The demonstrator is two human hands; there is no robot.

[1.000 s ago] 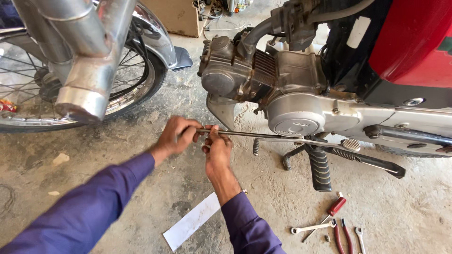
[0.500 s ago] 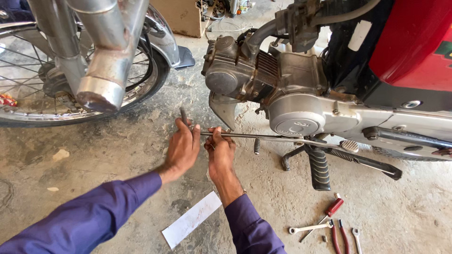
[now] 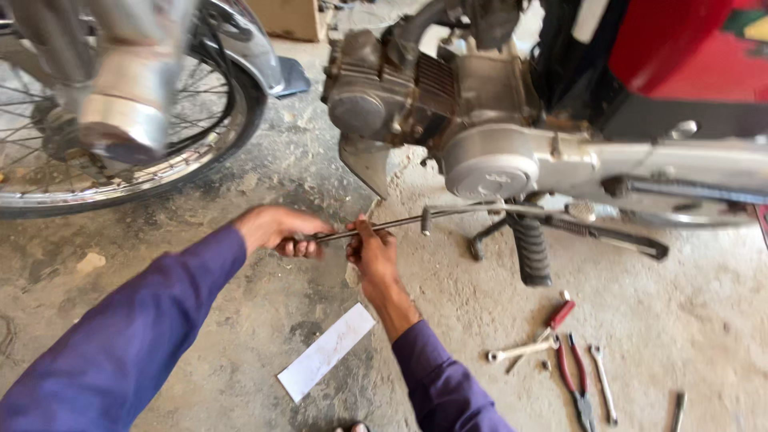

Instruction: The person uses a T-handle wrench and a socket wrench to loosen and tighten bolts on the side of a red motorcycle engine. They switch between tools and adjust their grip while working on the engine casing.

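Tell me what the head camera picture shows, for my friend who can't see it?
Two hands in purple sleeves, the left hand and the right hand, grip a long thin metal rod beside a motorcycle engine on a dusty concrete floor. Pliers, wrenches and a white paper strip lie nearby.

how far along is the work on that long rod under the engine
Done: tools are already out, with pliers and a spanner lying on the concrete. In hand: the left hand and right hand both grip the near end of the long metal rod, which runs under the engine. Left: the rod's far end is hidden, so whether it is seated cannot be told.
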